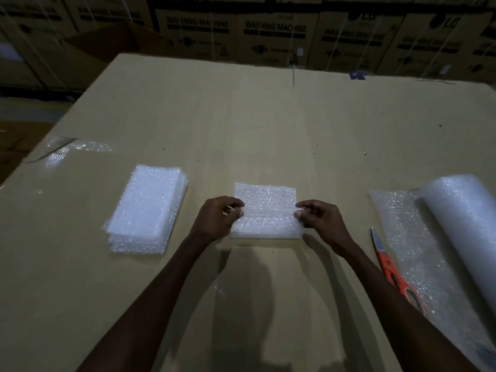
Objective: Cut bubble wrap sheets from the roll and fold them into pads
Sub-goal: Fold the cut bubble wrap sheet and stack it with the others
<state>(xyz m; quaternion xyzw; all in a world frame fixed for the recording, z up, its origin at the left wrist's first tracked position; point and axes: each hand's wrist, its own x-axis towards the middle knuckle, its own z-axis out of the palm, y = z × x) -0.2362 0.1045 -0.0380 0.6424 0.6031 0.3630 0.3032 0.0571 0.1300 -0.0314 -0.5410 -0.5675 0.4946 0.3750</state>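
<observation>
A partly folded bubble wrap sheet (265, 210) lies in the middle of the cardboard work surface (241, 116). My left hand (217, 218) pinches its left edge and my right hand (319, 217) pinches its right edge, both at a fold line across the sheet. A stack of folded pads (147, 210) sits to the left. The bubble wrap roll (461, 232) lies at the right, with an unrolled length (418, 259) spread beside it. Orange-handled scissors (389, 267) rest along the edge of that length, partly hidden by my right forearm.
A loose piece of clear film (72, 149) lies near the far left edge of the surface. Stacked washing machine cartons (276, 33) form a wall behind the surface. The room is dim.
</observation>
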